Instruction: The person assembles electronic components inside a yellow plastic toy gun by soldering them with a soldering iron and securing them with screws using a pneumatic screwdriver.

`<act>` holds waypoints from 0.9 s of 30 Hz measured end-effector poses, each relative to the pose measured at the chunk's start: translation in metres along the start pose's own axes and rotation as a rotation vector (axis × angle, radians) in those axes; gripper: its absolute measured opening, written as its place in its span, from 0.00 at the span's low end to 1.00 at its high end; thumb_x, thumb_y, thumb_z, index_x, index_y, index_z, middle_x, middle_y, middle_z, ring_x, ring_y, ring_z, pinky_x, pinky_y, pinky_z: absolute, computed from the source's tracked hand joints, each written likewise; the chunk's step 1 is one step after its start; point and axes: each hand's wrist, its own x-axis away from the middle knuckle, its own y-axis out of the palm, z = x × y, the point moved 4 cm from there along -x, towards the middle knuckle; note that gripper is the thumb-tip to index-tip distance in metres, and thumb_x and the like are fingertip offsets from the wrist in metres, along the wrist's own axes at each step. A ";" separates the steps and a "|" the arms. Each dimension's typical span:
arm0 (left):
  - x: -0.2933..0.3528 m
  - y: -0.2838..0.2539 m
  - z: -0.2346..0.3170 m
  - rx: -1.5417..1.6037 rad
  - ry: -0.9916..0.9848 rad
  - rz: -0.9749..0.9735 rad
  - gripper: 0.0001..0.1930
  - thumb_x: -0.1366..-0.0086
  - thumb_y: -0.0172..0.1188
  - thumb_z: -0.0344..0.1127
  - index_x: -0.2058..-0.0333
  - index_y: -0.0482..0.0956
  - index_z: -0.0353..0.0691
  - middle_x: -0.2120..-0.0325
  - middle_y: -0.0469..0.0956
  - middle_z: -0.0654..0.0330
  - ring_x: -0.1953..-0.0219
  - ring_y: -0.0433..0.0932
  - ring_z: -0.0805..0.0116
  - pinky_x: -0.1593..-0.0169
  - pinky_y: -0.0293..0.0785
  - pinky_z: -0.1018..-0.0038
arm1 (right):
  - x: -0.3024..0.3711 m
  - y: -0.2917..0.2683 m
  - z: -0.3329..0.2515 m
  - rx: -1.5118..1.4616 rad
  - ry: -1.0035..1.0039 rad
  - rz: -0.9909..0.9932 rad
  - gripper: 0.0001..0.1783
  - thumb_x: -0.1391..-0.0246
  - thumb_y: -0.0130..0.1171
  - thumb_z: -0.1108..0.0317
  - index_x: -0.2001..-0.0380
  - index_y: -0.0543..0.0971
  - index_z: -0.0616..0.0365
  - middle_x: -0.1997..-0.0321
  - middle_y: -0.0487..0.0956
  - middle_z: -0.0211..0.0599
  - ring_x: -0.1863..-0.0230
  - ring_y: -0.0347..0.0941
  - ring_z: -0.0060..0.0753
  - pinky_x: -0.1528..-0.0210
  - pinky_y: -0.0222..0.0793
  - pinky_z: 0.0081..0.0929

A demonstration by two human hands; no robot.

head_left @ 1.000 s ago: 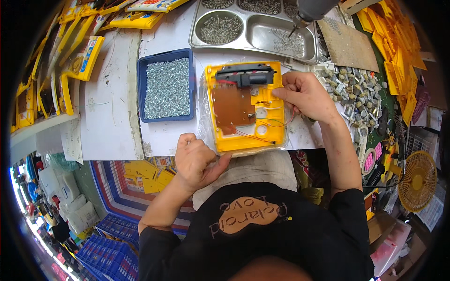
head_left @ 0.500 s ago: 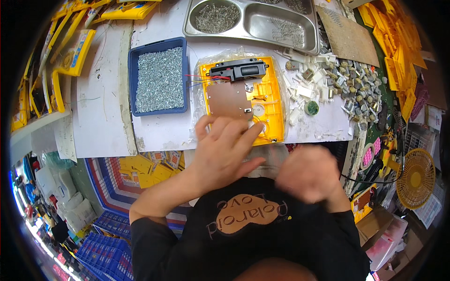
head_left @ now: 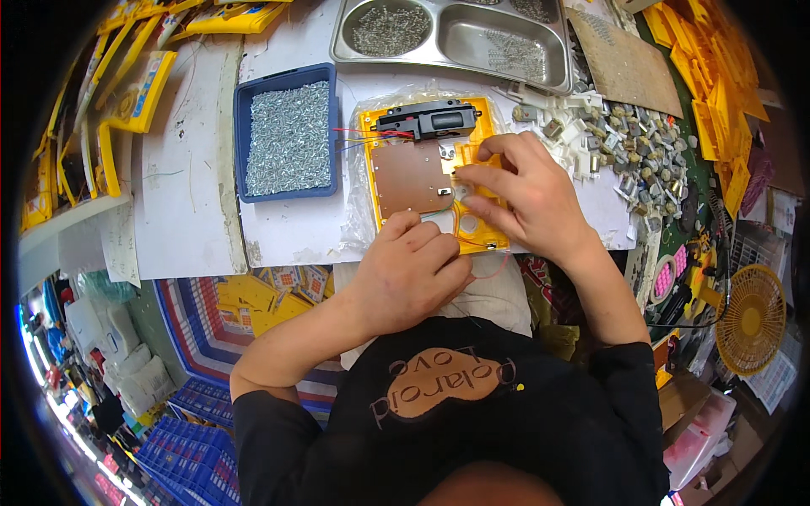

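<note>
A yellow plastic housing (head_left: 499, 232) lies on a clear plastic bag (head_left: 356, 207) in front of me. It holds a brown circuit board (head_left: 412, 179), with a black plastic module (head_left: 439, 124) across its far end. My left hand (head_left: 413, 266) is at the housing's near edge, its fingers curled in; what they hold is hidden. Thin wires (head_left: 498, 271) run beside those fingers. Over the housing's right side is my right hand (head_left: 536, 194), thumb and forefinger bent but apart, close to the board's right edge. No object shows between them.
To the left stands a blue tray of screws (head_left: 239, 139). A steel compartment tray (head_left: 439, 61) with small metal parts is at the back. Loose metal and white pieces (head_left: 620, 148) lie at right. Yellow shells (head_left: 717, 93) are stacked on both sides. A crate (head_left: 190, 337) sits below the table.
My right hand has come up from near my chest onto the housing's right side. My left hand has drawn slightly nearer to me and curled its fingers. The black module sits slightly farther left.
</note>
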 end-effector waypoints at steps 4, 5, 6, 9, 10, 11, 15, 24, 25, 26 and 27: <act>0.006 -0.019 -0.005 0.014 -0.026 -0.209 0.18 0.51 0.70 0.35 0.60 0.79 0.47 0.63 0.73 0.64 0.58 0.74 0.65 0.45 0.66 0.58 | 0.004 0.004 0.011 0.017 -0.030 0.030 0.09 0.51 0.69 0.63 0.67 0.83 0.53 0.61 0.77 0.34 0.62 0.72 0.38 0.61 0.72 0.32; 0.011 -0.018 -0.008 0.014 -0.030 -0.209 0.18 0.51 0.70 0.35 0.60 0.79 0.47 0.63 0.73 0.64 0.58 0.74 0.65 0.45 0.66 0.58 | 0.004 0.003 0.010 0.004 -0.032 0.009 0.09 0.50 0.69 0.65 0.67 0.83 0.54 0.60 0.77 0.34 0.61 0.73 0.39 0.60 0.72 0.32; 0.016 -0.014 -0.012 -0.030 -0.009 -0.220 0.18 0.50 0.68 0.35 0.58 0.79 0.48 0.61 0.72 0.64 0.57 0.74 0.65 0.44 0.65 0.57 | 0.004 0.003 0.011 0.001 -0.033 0.007 0.09 0.50 0.69 0.65 0.67 0.83 0.54 0.60 0.77 0.34 0.61 0.73 0.39 0.60 0.72 0.32; 0.021 -0.009 -0.012 -0.113 0.040 -0.233 0.17 0.46 0.64 0.35 0.56 0.80 0.50 0.59 0.72 0.64 0.55 0.74 0.65 0.43 0.64 0.56 | 0.003 -0.004 0.010 -0.036 -0.024 0.029 0.10 0.51 0.69 0.66 0.65 0.82 0.54 0.59 0.78 0.34 0.60 0.73 0.40 0.58 0.72 0.34; 0.023 -0.007 -0.010 -0.156 0.059 -0.236 0.16 0.45 0.62 0.35 0.55 0.80 0.51 0.59 0.73 0.64 0.55 0.74 0.65 0.44 0.64 0.57 | 0.002 -0.012 0.008 -0.010 -0.014 0.131 0.11 0.51 0.69 0.66 0.63 0.82 0.54 0.58 0.78 0.34 0.59 0.74 0.41 0.58 0.72 0.34; 0.025 -0.004 -0.010 -0.157 0.052 -0.236 0.16 0.45 0.62 0.35 0.55 0.80 0.51 0.59 0.73 0.64 0.55 0.74 0.65 0.44 0.64 0.57 | 0.002 -0.019 0.004 0.014 -0.004 0.232 0.12 0.52 0.68 0.66 0.62 0.82 0.53 0.57 0.79 0.35 0.58 0.74 0.41 0.57 0.72 0.35; 0.037 -0.005 -0.007 -0.125 0.067 -0.010 0.13 0.47 0.63 0.35 0.60 0.83 0.50 0.62 0.76 0.65 0.60 0.75 0.67 0.49 0.67 0.61 | 0.006 -0.003 -0.032 -0.055 -0.151 0.038 0.14 0.52 0.68 0.66 0.59 0.83 0.52 0.61 0.78 0.34 0.59 0.73 0.40 0.58 0.71 0.35; 0.098 -0.018 -0.022 -0.120 -0.286 0.255 0.09 0.48 0.69 0.28 0.68 0.80 0.41 0.73 0.75 0.61 0.73 0.75 0.62 0.72 0.69 0.66 | 0.006 0.049 -0.077 -0.039 -0.129 -0.094 0.13 0.54 0.66 0.67 0.63 0.81 0.58 0.67 0.74 0.32 0.61 0.71 0.36 0.58 0.67 0.35; 0.097 -0.006 -0.014 -0.016 -0.288 0.112 0.09 0.48 0.69 0.29 0.69 0.78 0.41 0.74 0.73 0.61 0.73 0.75 0.61 0.72 0.70 0.66 | 0.008 0.051 -0.079 -0.049 -0.135 -0.099 0.13 0.54 0.66 0.67 0.63 0.81 0.58 0.67 0.74 0.32 0.61 0.71 0.36 0.58 0.67 0.35; 0.096 0.006 -0.009 0.087 -0.291 -0.027 0.09 0.48 0.69 0.30 0.70 0.77 0.41 0.75 0.71 0.61 0.74 0.75 0.60 0.72 0.70 0.66 | 0.011 0.054 -0.078 -0.083 -0.137 -0.088 0.13 0.55 0.67 0.67 0.63 0.80 0.57 0.66 0.75 0.32 0.61 0.71 0.36 0.58 0.66 0.35; 0.096 0.013 -0.005 0.146 -0.261 -0.065 0.09 0.48 0.69 0.31 0.71 0.75 0.42 0.75 0.68 0.60 0.73 0.75 0.58 0.70 0.72 0.65 | 0.011 0.056 -0.077 -0.118 -0.139 -0.077 0.14 0.56 0.68 0.67 0.64 0.80 0.56 0.65 0.75 0.32 0.61 0.71 0.37 0.58 0.66 0.36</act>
